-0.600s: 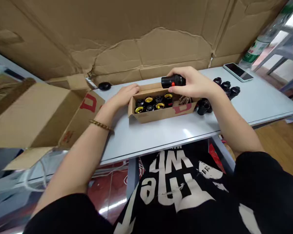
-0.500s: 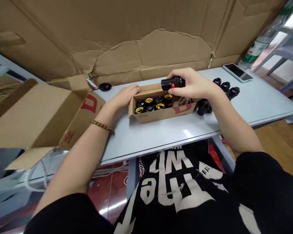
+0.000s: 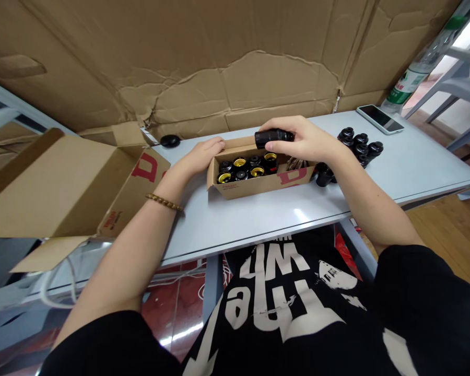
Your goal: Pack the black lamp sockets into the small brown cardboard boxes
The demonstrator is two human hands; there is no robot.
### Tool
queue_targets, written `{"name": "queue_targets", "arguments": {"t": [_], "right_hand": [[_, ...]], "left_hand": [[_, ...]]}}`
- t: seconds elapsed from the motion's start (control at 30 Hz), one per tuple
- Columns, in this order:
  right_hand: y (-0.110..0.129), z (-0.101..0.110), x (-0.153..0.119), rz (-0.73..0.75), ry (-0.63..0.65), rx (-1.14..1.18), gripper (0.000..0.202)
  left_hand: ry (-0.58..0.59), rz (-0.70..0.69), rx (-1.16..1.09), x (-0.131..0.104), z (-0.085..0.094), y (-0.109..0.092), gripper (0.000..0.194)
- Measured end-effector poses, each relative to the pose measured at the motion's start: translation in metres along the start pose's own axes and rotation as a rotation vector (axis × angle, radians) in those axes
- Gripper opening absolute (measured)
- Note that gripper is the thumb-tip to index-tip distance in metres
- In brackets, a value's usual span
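Shirt point(image 3: 278, 292) nearest me, black with pale letters, then the white table point(image 3: 235, 224). On it sits the small box point(image 3: 254, 187), with black flashlights point(image 3: 257, 171) standing in its left part. My right hand point(image 3: 303, 138) holds another flashlight point(image 3: 268, 138) sideways above that box; my left hand point(image 3: 203, 154) lies on its left back corner, though whether it grips I cannot tell. Further off, a phone point(image 3: 380, 119) lies beside a bottle point(image 3: 409, 83).

Held tube point(image 3: 273, 139) blk; loose tubes point(image 3: 361, 139) blk too. Boxed tubes point(image 3: 256, 171) blk, some yel. inside. Sm. box point(image 3: 254, 187) brn w/ red print; lg. box point(image 3: 129, 193) same. Table point(image 3: 238, 224) pale bluish-wht. Phone point(image 3: 379, 118): blk screen, pale grn edge. Bottle point(image 3: 406, 87): grn cap, grn/wht label. Bracelet point(image 3: 163, 201) gold-brn, ridged pattern. Tee point(image 3: 282, 287) blk w/ wht lettering.
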State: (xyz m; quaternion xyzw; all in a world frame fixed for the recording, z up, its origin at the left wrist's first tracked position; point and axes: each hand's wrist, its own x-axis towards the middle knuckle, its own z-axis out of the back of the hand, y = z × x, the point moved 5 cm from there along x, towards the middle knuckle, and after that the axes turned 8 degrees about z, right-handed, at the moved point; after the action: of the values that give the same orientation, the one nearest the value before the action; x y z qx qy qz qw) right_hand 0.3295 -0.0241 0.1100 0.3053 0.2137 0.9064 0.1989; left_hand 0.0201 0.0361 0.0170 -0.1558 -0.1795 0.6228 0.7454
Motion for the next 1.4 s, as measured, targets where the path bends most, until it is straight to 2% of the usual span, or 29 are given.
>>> {"name": "queue_targets", "arguments": {"t": [0.2, 0.4, 0.73, 1.03, 1.27, 1.4], "right_hand": [[0.0, 0.003, -0.002, 0.035, -0.032, -0.085, 0.049], [0.002, 0.005, -0.003, -0.02, -0.016, -0.15, 0.041], [0.005, 0.005, -0.005, 0.002, -0.042, -0.13, 0.057], [0.014, 0.011, -0.004, -0.022, -0.077, -0.159, 0.045], [0.012, 0.007, -0.005, -0.04, -0.084, -0.167, 0.057], [0.011, 0.009, -0.005, -0.051, -0.114, -0.197, 0.055]], "left_hand": [[0.016, 0.039, -0.043, 0.0, 0.0, 0.0, 0.034], [0.01, 0.043, -0.038, 0.0, 0.0, 0.0, 0.033], [0.015, 0.063, -0.039, -0.001, 0.0, 0.0, 0.039], [0.018, 0.084, -0.061, -0.003, 0.001, -0.001, 0.035], [0.024, 0.09, -0.076, -0.004, 0.001, -0.003, 0.035], [0.022, 0.078, -0.076, -0.004, 0.001, -0.003, 0.033]]}}
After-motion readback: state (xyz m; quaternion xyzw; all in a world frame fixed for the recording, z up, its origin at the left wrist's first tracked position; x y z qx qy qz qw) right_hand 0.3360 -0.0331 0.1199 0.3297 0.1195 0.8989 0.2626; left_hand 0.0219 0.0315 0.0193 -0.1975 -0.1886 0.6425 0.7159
